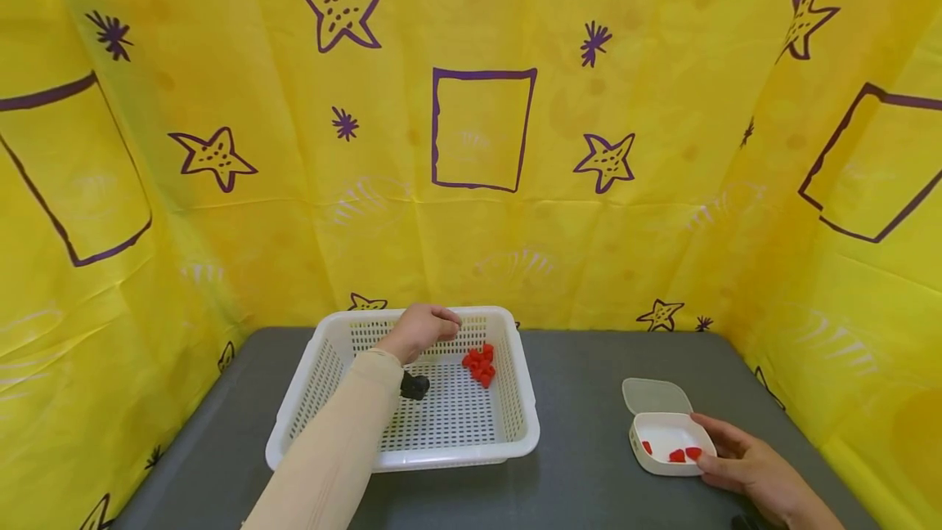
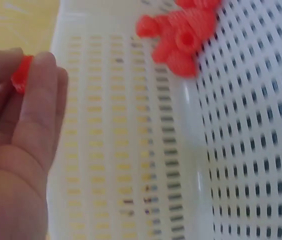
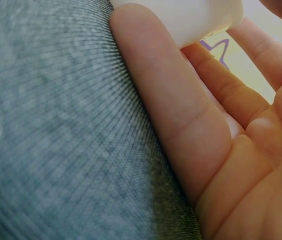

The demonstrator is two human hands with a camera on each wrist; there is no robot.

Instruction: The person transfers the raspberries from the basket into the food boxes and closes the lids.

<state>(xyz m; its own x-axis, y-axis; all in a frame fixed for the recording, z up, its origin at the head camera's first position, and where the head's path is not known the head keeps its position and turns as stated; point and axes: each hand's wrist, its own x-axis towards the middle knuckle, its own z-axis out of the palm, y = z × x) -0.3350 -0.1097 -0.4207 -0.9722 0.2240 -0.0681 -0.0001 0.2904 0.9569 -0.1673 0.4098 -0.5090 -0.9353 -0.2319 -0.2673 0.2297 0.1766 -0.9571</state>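
Note:
In the left wrist view my left hand [image 2: 28,130] pinches a red raspberry [image 2: 21,75] between thumb and fingers. The head view has that hand [image 1: 423,330] over the far part of a white slotted basket [image 1: 294,399]. Inside the basket, a small heap of raspberries [image 1: 480,364] lies toward the right wall. My right hand [image 1: 751,464] grips the right side of a small white lidded box [image 1: 655,467], thumb at the front corner. Its lid [image 1: 657,397] is folded back, and 3 red pieces [image 1: 676,455] lie inside. The right wrist view catches fingers [image 3: 166,95] against the box's underside edge.
A dark grey cloth [image 1: 581,399] covers the table beneath basket and box. Yellow patterned curtains [image 1: 478,252] rise at the back and on both sides. The left sleeve [image 1: 331,448] crosses over the basket's near left rim. A black wrist device [image 1: 414,386] sits at the left wrist.

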